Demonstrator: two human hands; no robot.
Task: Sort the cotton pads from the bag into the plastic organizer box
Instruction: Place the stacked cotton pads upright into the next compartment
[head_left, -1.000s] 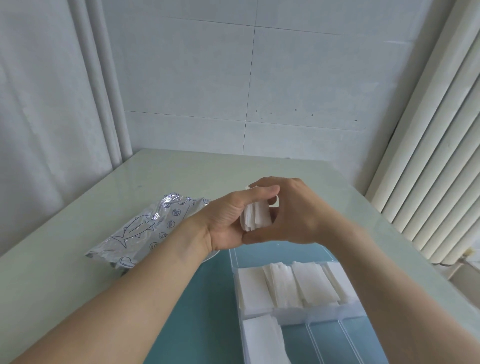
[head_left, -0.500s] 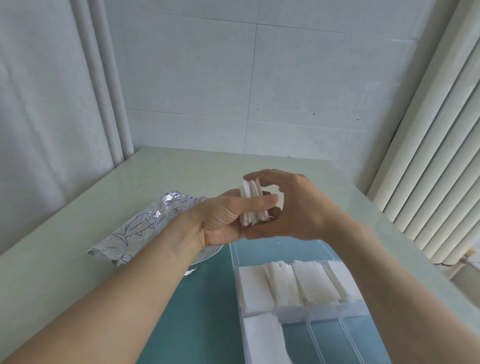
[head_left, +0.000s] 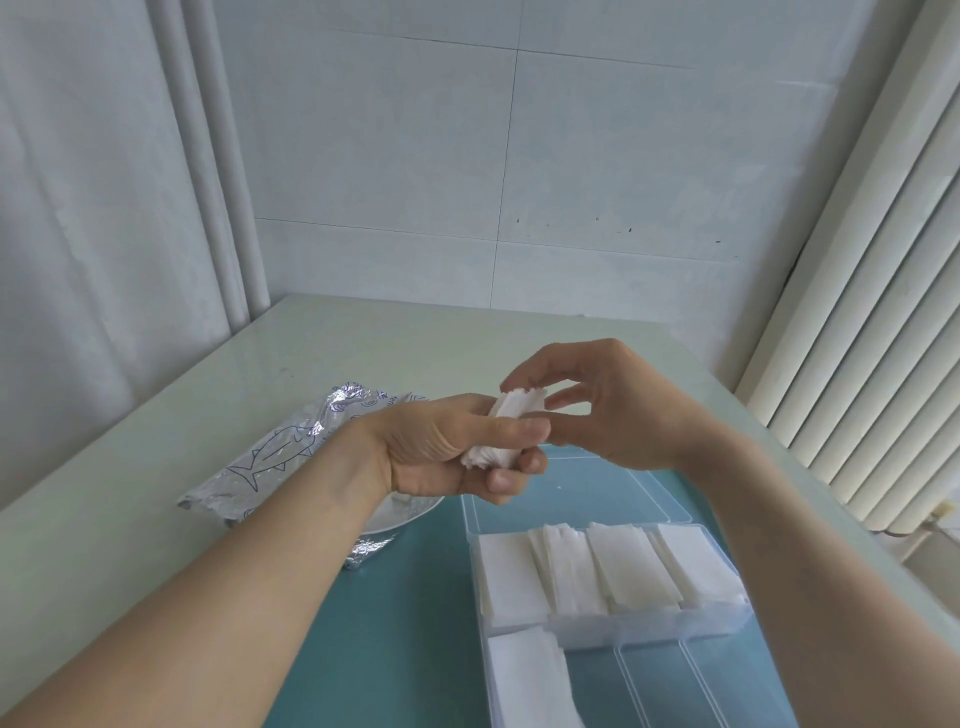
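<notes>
Head view: left hand (head_left: 457, 447) grips a pad stack (head_left: 506, 434) above the organizer box (head_left: 613, 618); right hand (head_left: 602, 410) half-open, fingertips touching (loosened pads may spill).

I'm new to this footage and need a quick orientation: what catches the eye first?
At centre, the left hand grips a stack of cotton pads, with the right hand touching its top. Below, the clear organizer box already holds pads in its far row. A silver bag lies on the table to the left.
</notes>
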